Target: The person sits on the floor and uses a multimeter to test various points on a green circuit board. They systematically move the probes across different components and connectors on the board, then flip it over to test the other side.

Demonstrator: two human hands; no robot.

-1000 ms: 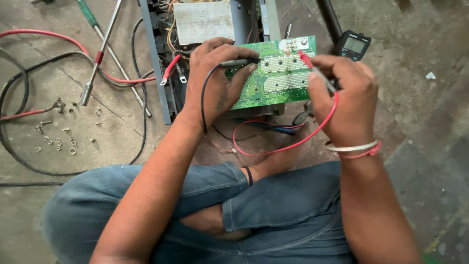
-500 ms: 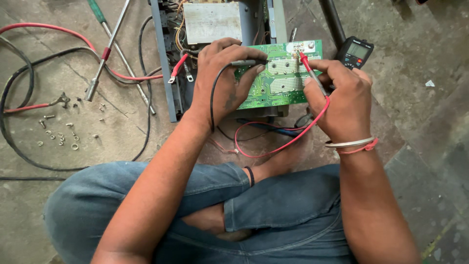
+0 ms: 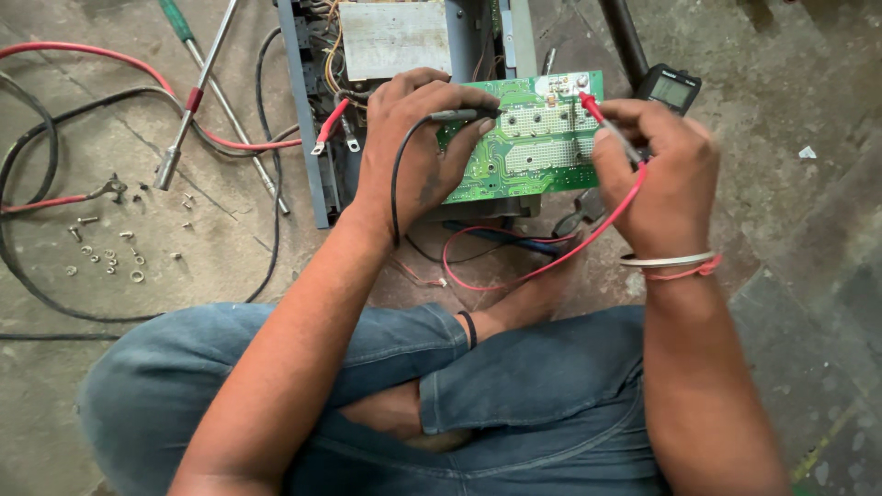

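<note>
In the head view, I saw the green circuit board (image 3: 528,138) at upper centre, lying between both hands. My left hand (image 3: 413,138) gripped the black probe (image 3: 464,115) against its left edge; my right hand (image 3: 657,174) pinched the red probe (image 3: 597,115) onto its upper right corner. A multimeter (image 3: 671,89) sat just beyond, and loose screws (image 3: 106,253) lay at left on the floor.

Glossy green circuit board (image 3: 524,138), rough matt concrete floor (image 3: 808,211), soft blue denim jeans (image 3: 514,386), dull metal screws (image 3: 106,257)
</note>
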